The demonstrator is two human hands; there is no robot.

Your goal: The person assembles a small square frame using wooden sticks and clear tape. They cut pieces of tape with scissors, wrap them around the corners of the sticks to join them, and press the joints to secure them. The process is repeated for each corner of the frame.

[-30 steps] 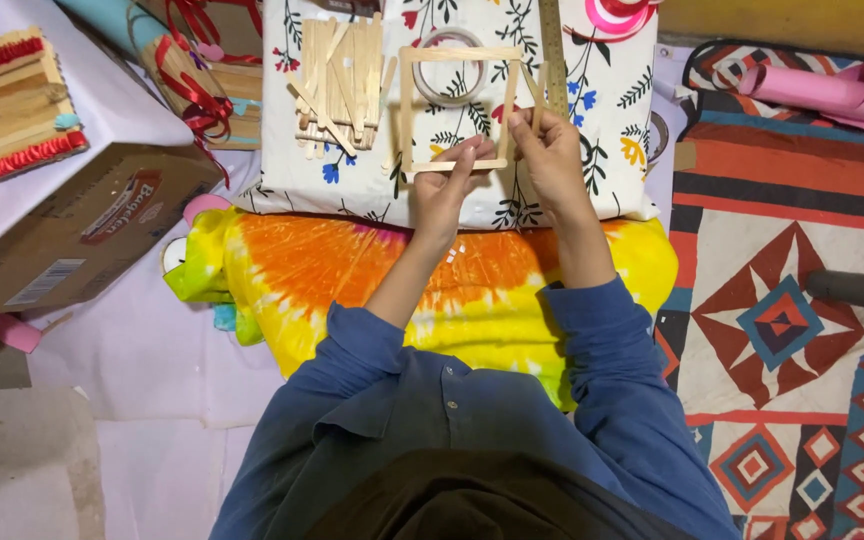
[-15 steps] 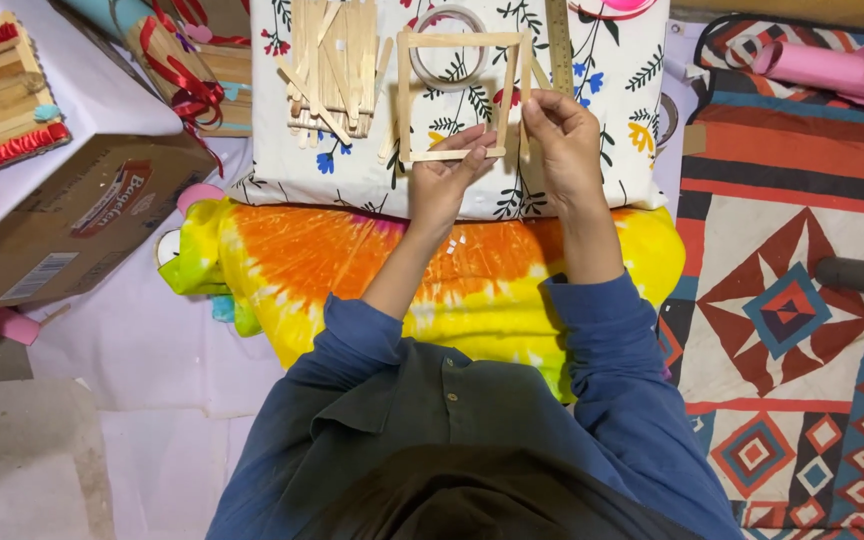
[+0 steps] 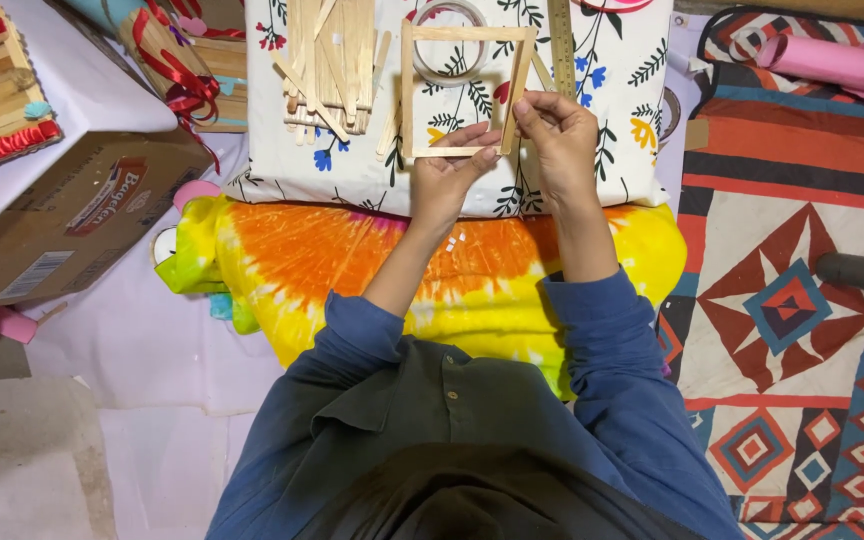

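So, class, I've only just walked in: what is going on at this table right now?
A person in a blue shirt holds a square frame of wooden craft sticks over a floral cushion. The left hand pinches the frame's near bar, and the right hand grips its near right corner. A pile of loose sticks, a roll of clear tape and a ruler lie on the cushion just beyond.

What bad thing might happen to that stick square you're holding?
The stick frame is pinched only at its near corner by the left hand and right hand, so its far joints might twist apart. Tipped down, it could knock the loose stick pile or the tape roll beneath.
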